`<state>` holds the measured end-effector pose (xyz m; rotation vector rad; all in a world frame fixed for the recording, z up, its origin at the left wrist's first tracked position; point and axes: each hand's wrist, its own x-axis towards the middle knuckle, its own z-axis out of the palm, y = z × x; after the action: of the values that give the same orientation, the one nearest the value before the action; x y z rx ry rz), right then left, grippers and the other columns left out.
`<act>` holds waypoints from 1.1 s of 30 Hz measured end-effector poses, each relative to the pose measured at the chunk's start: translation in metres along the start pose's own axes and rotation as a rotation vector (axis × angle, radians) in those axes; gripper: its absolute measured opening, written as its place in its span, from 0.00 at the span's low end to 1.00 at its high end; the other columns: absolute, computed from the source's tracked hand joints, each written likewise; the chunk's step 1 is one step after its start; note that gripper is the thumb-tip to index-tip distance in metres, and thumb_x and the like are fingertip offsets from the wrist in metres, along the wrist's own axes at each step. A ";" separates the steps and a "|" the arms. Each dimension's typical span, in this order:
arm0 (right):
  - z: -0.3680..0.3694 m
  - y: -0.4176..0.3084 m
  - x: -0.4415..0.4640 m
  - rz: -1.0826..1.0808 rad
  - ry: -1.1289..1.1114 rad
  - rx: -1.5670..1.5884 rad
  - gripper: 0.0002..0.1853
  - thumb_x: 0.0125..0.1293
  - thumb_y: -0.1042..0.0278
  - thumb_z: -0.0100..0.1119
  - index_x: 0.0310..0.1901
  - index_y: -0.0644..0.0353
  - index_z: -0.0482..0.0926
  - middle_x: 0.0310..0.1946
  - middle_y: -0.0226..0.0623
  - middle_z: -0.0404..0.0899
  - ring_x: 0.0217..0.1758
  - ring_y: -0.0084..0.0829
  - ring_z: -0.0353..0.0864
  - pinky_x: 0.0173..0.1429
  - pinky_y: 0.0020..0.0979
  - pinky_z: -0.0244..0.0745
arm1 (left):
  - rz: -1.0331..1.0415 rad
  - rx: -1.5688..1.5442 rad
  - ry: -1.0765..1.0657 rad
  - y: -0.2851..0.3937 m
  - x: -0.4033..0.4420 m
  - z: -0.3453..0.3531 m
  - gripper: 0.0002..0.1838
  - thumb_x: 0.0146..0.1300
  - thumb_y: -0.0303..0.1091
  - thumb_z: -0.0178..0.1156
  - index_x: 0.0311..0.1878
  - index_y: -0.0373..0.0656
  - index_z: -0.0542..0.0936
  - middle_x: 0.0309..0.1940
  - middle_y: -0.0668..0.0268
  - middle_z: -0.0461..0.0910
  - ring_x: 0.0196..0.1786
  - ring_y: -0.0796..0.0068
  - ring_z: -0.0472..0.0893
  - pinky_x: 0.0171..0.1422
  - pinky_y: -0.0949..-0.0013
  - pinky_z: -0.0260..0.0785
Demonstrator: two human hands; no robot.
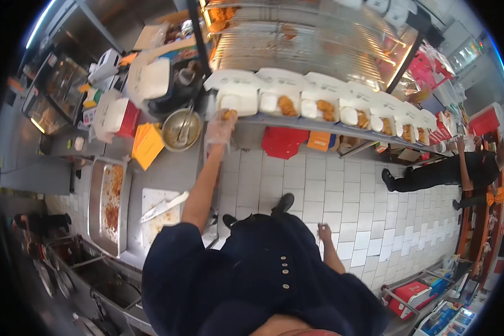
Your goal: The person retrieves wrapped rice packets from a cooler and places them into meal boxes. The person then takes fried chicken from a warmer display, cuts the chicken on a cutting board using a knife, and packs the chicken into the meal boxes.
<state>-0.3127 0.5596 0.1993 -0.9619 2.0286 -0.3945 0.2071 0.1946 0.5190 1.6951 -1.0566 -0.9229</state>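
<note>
In a clear plastic glove, my left hand (220, 130) grips a small golden piece of fried chicken (228, 114). It is at the front edge of the first open white box (244, 104), which holds a white round item (228, 102). To its right stands a row of open boxes, with fried chicken (287, 106) beside a white item in several of them. My bare right hand (324, 233) hangs low at my side over the tiled floor, fingers loosely apart, with nothing visible in it.
Left of my arm are a metal bowl (182, 130) with utensils, yellow packets (147, 145), a knife (164, 206) on a white board and a long metal tray (107, 207) with crumbs. A glass warmer (302, 42) stands behind the boxes. Another person (442, 172) stands at the right.
</note>
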 end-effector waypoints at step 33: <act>-0.058 -0.478 -0.010 -1.118 0.100 0.303 0.39 0.49 0.77 0.72 0.67 0.59 0.71 0.56 0.47 0.72 0.52 0.44 0.76 0.58 0.39 0.74 | -0.045 -0.047 0.392 0.015 -0.121 0.200 0.42 0.76 0.59 0.50 0.78 0.34 0.56 0.76 0.44 0.61 0.77 0.51 0.64 0.77 0.58 0.57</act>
<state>-0.1217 0.2494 0.5151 -1.8213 1.2592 -1.3005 -0.0204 0.2431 0.4867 1.7745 -0.7317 -0.6019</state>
